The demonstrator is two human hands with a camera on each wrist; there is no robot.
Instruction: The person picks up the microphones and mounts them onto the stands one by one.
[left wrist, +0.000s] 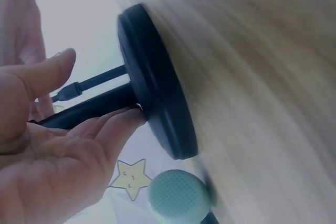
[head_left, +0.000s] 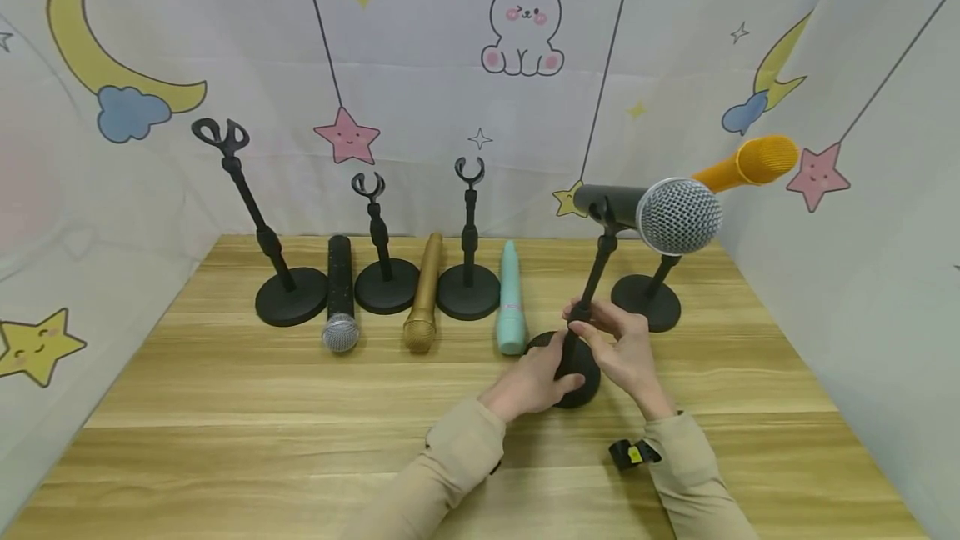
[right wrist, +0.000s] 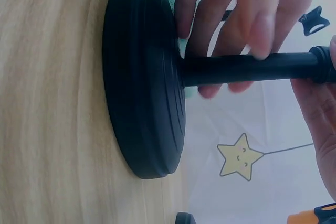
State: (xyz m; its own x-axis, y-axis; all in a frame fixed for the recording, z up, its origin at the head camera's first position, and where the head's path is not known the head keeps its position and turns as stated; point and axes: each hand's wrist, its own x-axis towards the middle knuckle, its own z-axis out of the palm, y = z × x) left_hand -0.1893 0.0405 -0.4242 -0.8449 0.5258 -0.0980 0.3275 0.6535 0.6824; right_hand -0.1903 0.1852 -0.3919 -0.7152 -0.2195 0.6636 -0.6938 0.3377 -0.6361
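A black microphone stand point(head_left: 592, 277) on a round base holds a dark microphone point(head_left: 678, 215) with a silver mesh head in its clip. My right hand point(head_left: 622, 348) grips the stand's collar between thumb and fingers. Lower down, my left hand point(head_left: 536, 377) lies around the pole just above the base. In the left wrist view, the left fingers point(left wrist: 113, 132) touch the pole point(left wrist: 100, 103) and lie fairly straight, while the thumb stands apart from it. The base point(right wrist: 142, 77) rests on the table in the right wrist view.
Behind to the right, another stand point(head_left: 647, 302) carries an orange microphone point(head_left: 765, 161). A teal microphone point(head_left: 512, 298), a gold one point(head_left: 423, 298) and a black one point(head_left: 340, 294) lie between stands with bare clips point(head_left: 468, 286), point(head_left: 386, 282), point(head_left: 291, 294). A patterned curtain point(head_left: 435, 90) hangs behind the wooden table point(head_left: 300, 440).
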